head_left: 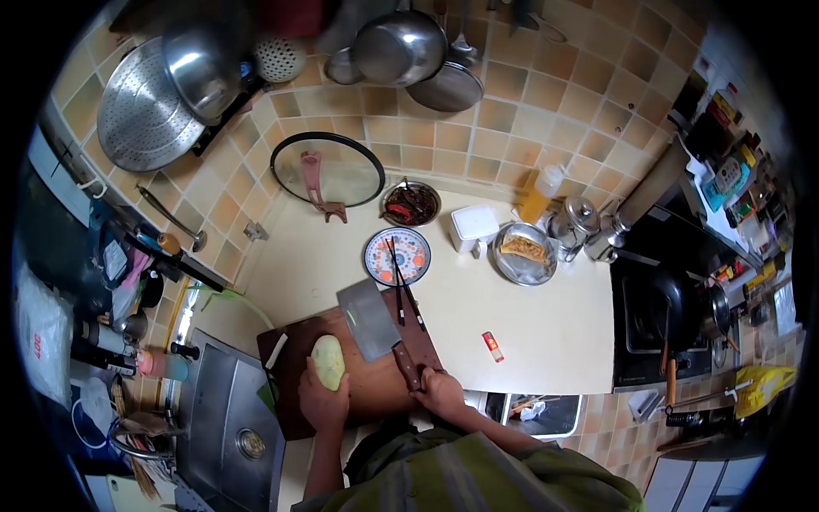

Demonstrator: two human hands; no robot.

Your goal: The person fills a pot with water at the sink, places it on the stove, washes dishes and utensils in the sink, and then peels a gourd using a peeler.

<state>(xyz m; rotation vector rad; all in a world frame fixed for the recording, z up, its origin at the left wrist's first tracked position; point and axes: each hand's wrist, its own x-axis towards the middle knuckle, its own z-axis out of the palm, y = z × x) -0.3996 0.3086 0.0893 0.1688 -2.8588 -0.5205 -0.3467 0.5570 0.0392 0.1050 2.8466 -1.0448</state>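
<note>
My left hand (322, 403) is closed around a peeled, pale green oval vegetable (328, 362) on the left part of the brown cutting board (375, 394); its exact kind I cannot tell. In my right hand (441, 393) is the wooden handle of a cleaver (368, 317). Its broad blade lies over the board's far edge, pointing away from me. A small white strip (276, 351) rests at the board's left edge. Chopsticks (398, 290) lean from a patterned plate (418, 256) onto the board, close beyond the blade.
A steel sink (223, 410) adjoins the board on the left. Behind stand a glass lid (354, 171), a bowl of dark red food (411, 203), a white container (474, 227) and a food dish (524, 271). A red packet (492, 346) lies right; a wok (670, 307) sits on the stove.
</note>
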